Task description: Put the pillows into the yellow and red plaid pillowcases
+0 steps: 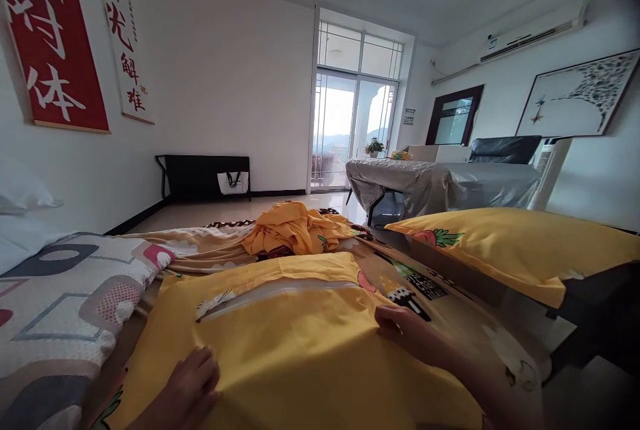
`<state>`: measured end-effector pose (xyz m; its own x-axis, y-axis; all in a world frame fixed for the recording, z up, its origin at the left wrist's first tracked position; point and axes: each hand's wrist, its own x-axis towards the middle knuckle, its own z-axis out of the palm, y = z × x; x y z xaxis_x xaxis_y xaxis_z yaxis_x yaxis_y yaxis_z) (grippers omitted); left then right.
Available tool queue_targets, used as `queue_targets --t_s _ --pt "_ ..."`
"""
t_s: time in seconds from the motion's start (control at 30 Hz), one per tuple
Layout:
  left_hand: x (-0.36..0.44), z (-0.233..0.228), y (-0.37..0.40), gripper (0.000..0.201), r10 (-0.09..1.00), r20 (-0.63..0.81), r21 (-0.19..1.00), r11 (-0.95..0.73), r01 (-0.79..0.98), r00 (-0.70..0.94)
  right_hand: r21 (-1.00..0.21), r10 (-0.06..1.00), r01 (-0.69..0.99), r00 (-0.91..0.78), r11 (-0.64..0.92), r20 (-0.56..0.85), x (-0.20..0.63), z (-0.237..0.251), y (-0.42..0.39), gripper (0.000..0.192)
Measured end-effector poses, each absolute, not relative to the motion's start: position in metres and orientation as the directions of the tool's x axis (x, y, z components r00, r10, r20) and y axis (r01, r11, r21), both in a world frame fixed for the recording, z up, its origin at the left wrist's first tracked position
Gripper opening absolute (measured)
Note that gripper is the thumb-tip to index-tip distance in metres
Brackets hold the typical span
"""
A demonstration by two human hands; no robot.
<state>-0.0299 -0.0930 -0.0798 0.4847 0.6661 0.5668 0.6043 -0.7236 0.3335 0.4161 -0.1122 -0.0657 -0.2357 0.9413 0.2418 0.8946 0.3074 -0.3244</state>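
A yellow pillowcase lies in front of me on the bed, a pale strip showing through its long slit near the far edge. My left hand is closed on the near left part of the cloth. At the right side, my right hand pinches the same pillowcase, and creases run across the fabric between the two hands. Beyond it sits a crumpled heap of yellow cloth. To the right rests a filled yellow pillow with a fruit print.
Patterned pillows lie at the left, with white bedding behind. A tan printed blanket covers the bed. Farther back stand a plastic-covered table, a black bench with a white bag, and glass doors.
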Motion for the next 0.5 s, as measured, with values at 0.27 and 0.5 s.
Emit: queue_targets --t_s 0.27,0.5 --pt "-0.026 -0.109 -0.072 0.027 0.726 0.633 0.388 -0.600 0.700 0.271 0.124 0.695 0.976 -0.215 0.179 0.686 0.390 -0.121 -0.080 0.023" --pt "-0.043 -0.134 -0.064 0.016 0.661 0.661 0.155 -0.583 0.797 0.355 0.029 0.590 0.975 -0.157 0.220 0.792 0.385 -0.155 -0.084 0.022"
